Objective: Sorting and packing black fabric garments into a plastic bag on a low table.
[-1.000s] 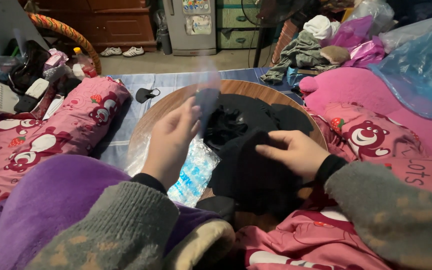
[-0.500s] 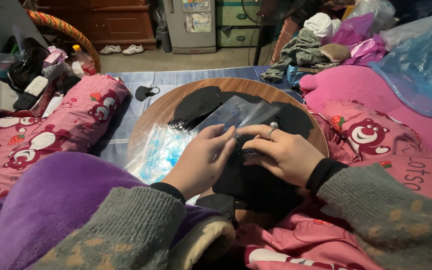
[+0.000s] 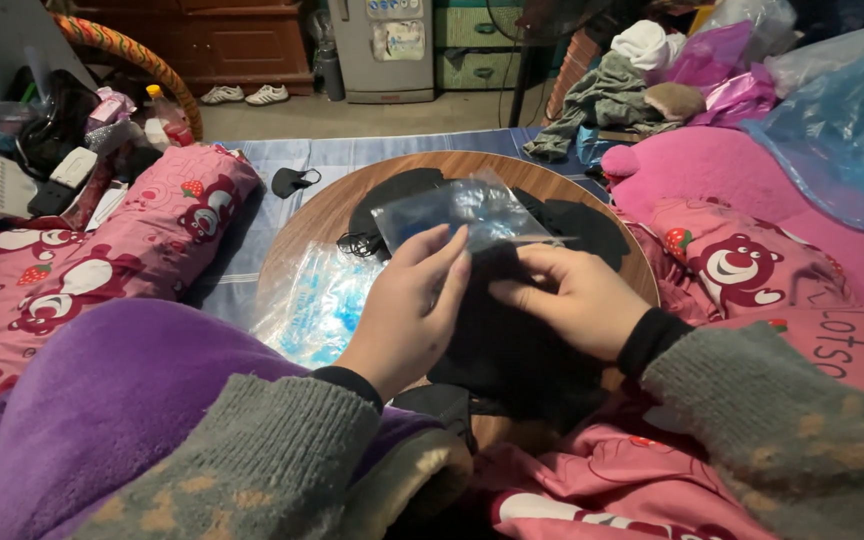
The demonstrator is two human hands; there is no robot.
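Plastic is what we see first from the head camera: a small clear plastic bag (image 3: 467, 212) held up over the round wooden table (image 3: 322, 215), at about twelve o'clock from both hands. Our left hand (image 3: 407, 305) pinches the bag's lower left edge between thumb and fingertips, the other fingers loosely curled. Our right hand (image 3: 572, 298) is closed lightly on the lower right edge, and seems also to touch the black fabric piece (image 3: 512, 350) below it, though the dark cloth makes that hard to tell.

We judge the bag very light, thin, limp and slippery, so it is best held at the mouth edge with a pinch on each side. The black fabric looks soft and floppy, better taken by an edge or corner.

Counting: one clear bag in hand; one stack of clear bags (image 3: 312, 300) at nine o'clock from the left hand, lying on the table; perhaps two or three more black pieces (image 3: 402, 190) at twelve o'clock; one black mask (image 3: 290, 181) off the table's rim at eleven o'clock.
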